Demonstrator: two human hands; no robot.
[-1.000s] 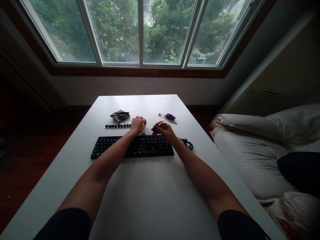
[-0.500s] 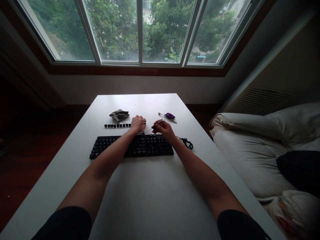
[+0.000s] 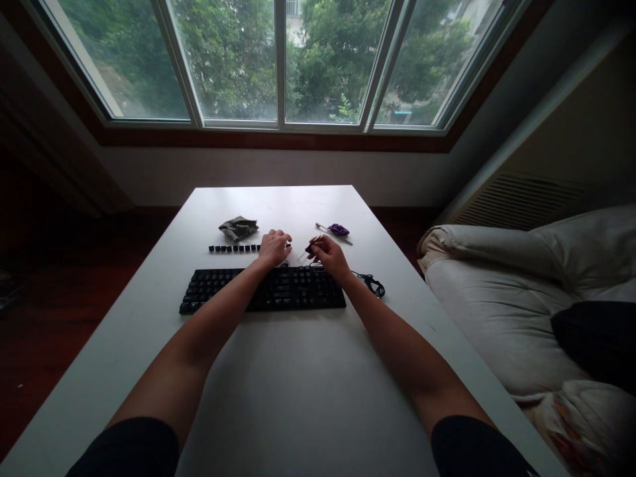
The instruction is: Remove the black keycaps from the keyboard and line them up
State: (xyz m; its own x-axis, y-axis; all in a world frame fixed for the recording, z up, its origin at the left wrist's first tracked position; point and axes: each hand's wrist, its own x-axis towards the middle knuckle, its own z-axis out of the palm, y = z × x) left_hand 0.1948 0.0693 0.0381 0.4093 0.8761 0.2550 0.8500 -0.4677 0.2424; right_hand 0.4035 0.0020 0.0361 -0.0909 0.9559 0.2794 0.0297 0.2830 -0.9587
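A black keyboard (image 3: 263, 290) lies across the white table (image 3: 298, 384). Behind its far edge my left hand (image 3: 274, 248) rests curled, at the right end of a row of loose black keycaps (image 3: 233, 248); what its fingers hold is hidden. My right hand (image 3: 328, 254) is closed on a thin metal tool (image 3: 309, 250) with a dark tip, which points left toward my left hand, just above the keyboard's back edge.
A crumpled grey cloth (image 3: 238, 228) lies behind the keycaps. A purple-handled tool (image 3: 338, 230) sits at the back right. The keyboard's black cable (image 3: 370, 283) is bundled at its right end. A white cushioned sofa (image 3: 521, 298) stands to the right of the table, windows ahead.
My right hand has shifted slightly left and lifted the tool's tip a little. My left hand stays by the keycap row.
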